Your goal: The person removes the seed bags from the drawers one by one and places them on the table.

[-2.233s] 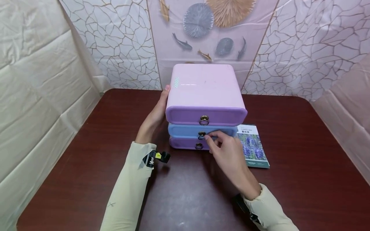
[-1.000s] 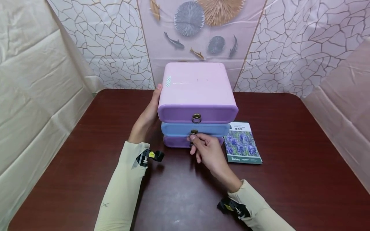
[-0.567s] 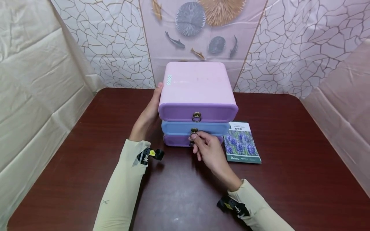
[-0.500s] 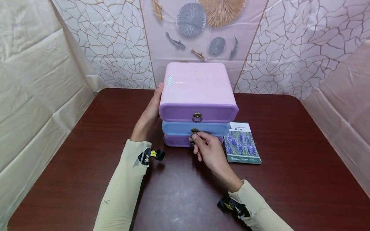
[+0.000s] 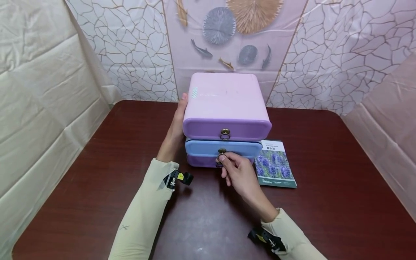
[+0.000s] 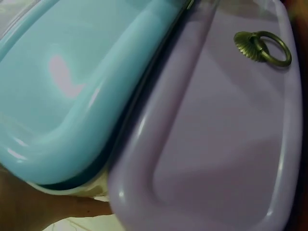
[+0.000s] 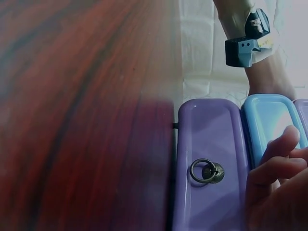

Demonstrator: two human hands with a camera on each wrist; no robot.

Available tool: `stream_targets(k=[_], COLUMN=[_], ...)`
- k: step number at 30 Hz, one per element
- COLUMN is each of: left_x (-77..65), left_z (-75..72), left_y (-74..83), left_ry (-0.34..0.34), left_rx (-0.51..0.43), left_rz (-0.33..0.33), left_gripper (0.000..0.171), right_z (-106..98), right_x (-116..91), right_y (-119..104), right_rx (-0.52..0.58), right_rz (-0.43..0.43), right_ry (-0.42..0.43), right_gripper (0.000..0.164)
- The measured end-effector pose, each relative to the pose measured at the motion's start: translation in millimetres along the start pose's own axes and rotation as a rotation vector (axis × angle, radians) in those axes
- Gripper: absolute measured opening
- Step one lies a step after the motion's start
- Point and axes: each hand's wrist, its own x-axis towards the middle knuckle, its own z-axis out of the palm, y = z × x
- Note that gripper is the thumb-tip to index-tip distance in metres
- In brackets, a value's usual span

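Note:
A small chest of drawers (image 5: pixel 224 95) with a pink top stands at the middle of the table. The front of its middle drawer (image 5: pixel 201 148) is blue; the top and bottom ones are purple. My right hand (image 5: pixel 242 177) pinches the ring pull (image 5: pixel 221 157) of the blue drawer between thumb and index finger. That drawer stands slightly out, a dark gap showing behind its front in the left wrist view. Against the chest's left side rests my left hand (image 5: pixel 175 128), thumb up along the wall, other fingers hidden. The bottom drawer's ring pull (image 7: pixel 204 171) hangs free.
A booklet (image 5: pixel 274 164) with purple flowers on its cover lies right of the chest, partly behind my right hand's side. Dark red-brown tabletop (image 5: pixel 97 173) surrounds the chest. Patterned cloth (image 5: pixel 136 47) hangs behind the table.
My right hand, earlier at the blue drawer's ring with fingertips, took a pinch on it. The blue drawer has since slid a little toward me. My left hand stays at the chest's side.

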Motion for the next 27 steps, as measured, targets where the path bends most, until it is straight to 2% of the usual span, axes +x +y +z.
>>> stream_targets(k=[3, 6, 12, 16, 21, 24, 27], left_x=[2.9, 5.5, 5.6, 2.0, -3.9, -5.2, -3.5], left_z=[1.6, 2.1, -0.1, -4.0, -3.6, -1.1, 0.6], left_y=[-0.1, 0.5, 7.8, 13.3, 9.9, 6.9, 6.5], left_ry=[-0.019, -0.035, -0.082, -0.086, -0.08, -0.074, -0.074], left_rx=[0.012, 0.018, -0.011, -0.027, -0.052, -0.055, -0.04], left_rz=[0.028, 0.029, -0.047, -0.108, -0.2, -0.209, -0.18], left_gripper=[0.07, 0.07, 0.074, 0.077, 0.076, 0.074, 0.073], right_z=[-2, -4, -10, -11, -11, -11, -11], right_x=[0, 0, -1, -4, -13, -17, -18], right_y=[-1, -2, -3, -4, -2, -1, -2], right_rx=[-0.009, -0.023, -0.045, -0.027, -0.011, -0.004, -0.019], right_rz=[-0.002, -0.005, -0.005, 0.001, 0.044, 0.055, 0.042], right_ry=[-0.003, -0.018, -0.059, -0.102, -0.123, -0.116, -0.106], right_gripper=[0.025, 0.025, 0.026, 0.028, 0.03, 0.029, 0.028])
